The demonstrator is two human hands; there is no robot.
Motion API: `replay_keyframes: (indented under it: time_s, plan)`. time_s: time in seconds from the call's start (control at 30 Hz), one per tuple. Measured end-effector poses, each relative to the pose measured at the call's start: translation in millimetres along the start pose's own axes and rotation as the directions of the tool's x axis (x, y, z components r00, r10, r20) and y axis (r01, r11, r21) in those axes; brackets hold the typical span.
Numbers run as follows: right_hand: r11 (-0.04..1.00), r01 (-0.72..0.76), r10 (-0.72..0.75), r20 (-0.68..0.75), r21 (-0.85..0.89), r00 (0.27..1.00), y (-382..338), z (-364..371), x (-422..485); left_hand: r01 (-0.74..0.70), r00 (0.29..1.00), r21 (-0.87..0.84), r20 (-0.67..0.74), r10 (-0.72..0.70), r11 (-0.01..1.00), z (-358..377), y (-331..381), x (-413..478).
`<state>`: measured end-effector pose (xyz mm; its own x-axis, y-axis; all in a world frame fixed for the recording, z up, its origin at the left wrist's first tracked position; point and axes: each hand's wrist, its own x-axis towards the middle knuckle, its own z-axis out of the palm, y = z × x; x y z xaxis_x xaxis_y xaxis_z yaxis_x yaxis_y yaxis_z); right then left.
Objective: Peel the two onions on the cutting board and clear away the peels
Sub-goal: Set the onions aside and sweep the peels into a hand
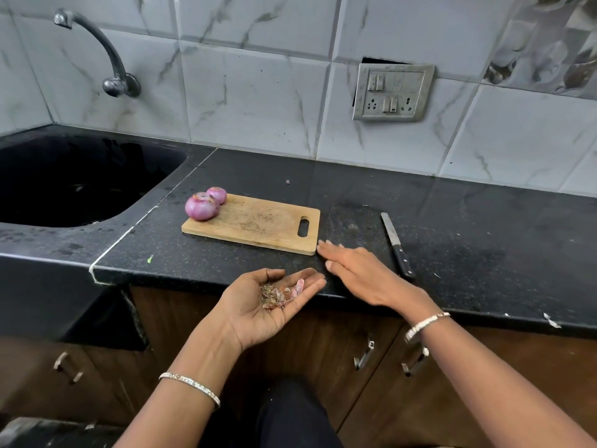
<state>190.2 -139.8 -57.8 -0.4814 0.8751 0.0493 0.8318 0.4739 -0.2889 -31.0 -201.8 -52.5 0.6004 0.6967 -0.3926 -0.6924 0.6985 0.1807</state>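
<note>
My left hand [268,299] is held palm up just off the front edge of the counter [484,227], fingers loosely cupped and gripping nothing. A small heap of peels [279,294] rests in the palm. My right hand [358,270] lies palm down on the counter, fingers straight and together. Its fingertips are just beside the near right corner of the cutting board [258,224] (contact cannot be determined).

The larger onion [201,206] and the smaller onion [217,194] sit touching on the board's far left corner. They are at about 11 o'clock from my left hand and 10 o'clock from my right, well apart from both. Both are smooth and purple.

A knife [396,245] lies on the counter at 3 o'clock from my right hand, black handle toward me.

The counter is black speckled stone. A black sink [80,179] is set in it at 9 o'clock from the board, with a tap [103,53] on the tiled wall above. A switch panel [393,92] is mounted on the wall at 1 o'clock from the board. Wooden cabinet doors [355,337] with metal handles stand below.
</note>
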Motion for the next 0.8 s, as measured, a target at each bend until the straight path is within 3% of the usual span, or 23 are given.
replay_keyframes:
  time_s: [0.13,0.2,0.27,0.4,0.63,0.8]
  plan:
    - [0.98,-0.037,0.055,-0.09,0.195,0.994,-2.1,-10.9,-20.2,0.051,0.998,0.037,-0.031,-0.049,0.998,-12.9,-12.6,1.7]
    - [0.967,-0.112,0.155,-0.18,0.228,0.971,3.4,-16.1,-19.5,0.077,0.996,0.057,-0.059,-0.074,0.995,-19.9,-18.3,4.3]
    - [0.965,-0.17,0.204,-0.162,0.199,0.966,4.3,-15.5,-14.4,0.097,0.992,0.071,-0.086,-0.091,0.993,-25.7,-22.4,9.1]
    - [0.992,-0.115,0.116,-0.006,0.054,0.993,-9.7,2.9,-5.2,0.137,0.982,0.121,-0.151,-0.118,0.983,-33.3,-25.0,21.1]
    - [0.998,-0.044,0.043,-0.038,-0.035,0.998,-32.1,14.8,-31.2,0.137,0.983,0.079,-0.133,-0.126,0.987,-39.9,-35.4,41.2]
    - [0.999,0.031,-0.028,-0.081,0.037,0.996,-55.1,24.9,-67.5,0.117,0.992,0.047,-0.058,-0.114,0.992,-37.8,-39.8,50.1]
